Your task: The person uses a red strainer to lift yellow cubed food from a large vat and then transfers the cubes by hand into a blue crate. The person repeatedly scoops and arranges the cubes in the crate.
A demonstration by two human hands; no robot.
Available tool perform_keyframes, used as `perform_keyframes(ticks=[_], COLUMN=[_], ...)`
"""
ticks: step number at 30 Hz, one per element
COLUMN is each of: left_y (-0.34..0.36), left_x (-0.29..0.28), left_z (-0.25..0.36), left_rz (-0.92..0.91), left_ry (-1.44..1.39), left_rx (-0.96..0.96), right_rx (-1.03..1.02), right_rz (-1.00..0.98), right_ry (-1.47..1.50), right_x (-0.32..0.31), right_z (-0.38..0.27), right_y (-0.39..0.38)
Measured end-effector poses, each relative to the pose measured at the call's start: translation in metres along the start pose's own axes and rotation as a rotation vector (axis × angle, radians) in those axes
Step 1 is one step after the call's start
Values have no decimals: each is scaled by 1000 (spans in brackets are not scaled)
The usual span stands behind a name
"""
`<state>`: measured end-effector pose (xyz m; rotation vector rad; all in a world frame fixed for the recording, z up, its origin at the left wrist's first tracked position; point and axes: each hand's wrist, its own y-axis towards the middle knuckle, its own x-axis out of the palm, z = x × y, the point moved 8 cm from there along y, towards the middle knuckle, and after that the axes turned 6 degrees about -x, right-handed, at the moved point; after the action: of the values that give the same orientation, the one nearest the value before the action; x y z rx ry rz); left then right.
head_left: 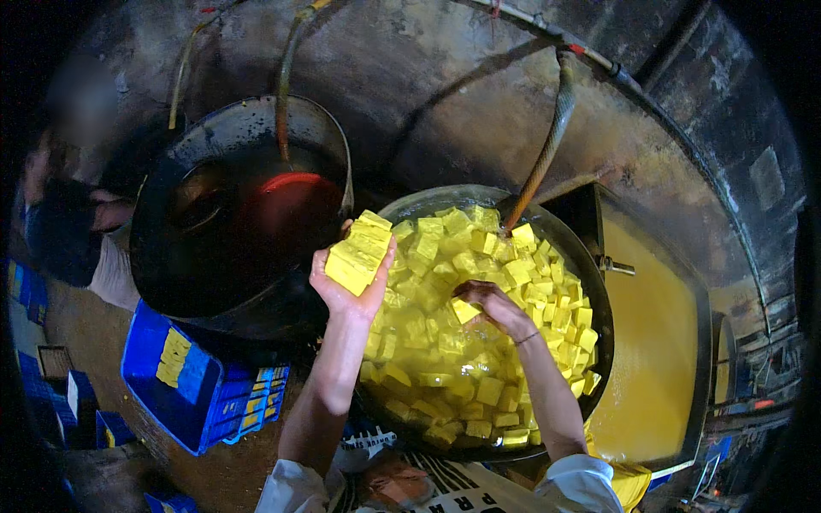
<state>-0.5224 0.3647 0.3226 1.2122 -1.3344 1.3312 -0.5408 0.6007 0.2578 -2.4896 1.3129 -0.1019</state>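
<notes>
While the left hand is holding a stack of yellow blocks above the left edge of a round vat, the right hand is working over the middle of that vat. The left hand is clasping its stack from below, with the thumb lying along one side and the fingers wrapping the other. The right hand is bending downward, and its fingers are curling over a single yellow block, gripping it close to the surface of the liquid.

Many more loose blocks are filling the vat: on the right side they are piling up close together, while toward the left and the front many are lying under the cloudy yellow liquid. A ribbed hose is hanging from a pipe on the wall and reaching down to the far edge of the vat. A thin dark band is circling the right wrist.

To the left of the vat, a dark drum is standing with a red round object inside, and another hose is running down into it. A blue crate is sitting below the drum, holding a row of yellow pieces. To the right, a rectangular tank is containing yellowish liquid.
</notes>
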Motion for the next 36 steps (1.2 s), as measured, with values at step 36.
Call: perform_keyframes(ticks=[36], left_y=[-259], left_x=[-183], left_z=[365], left_rz=[452], left_ry=[14], left_rx=[513], right_rx=[-388], right_rz=[-668], right_ry=[-370], right_x=[581], right_z=[-114], right_y=[81])
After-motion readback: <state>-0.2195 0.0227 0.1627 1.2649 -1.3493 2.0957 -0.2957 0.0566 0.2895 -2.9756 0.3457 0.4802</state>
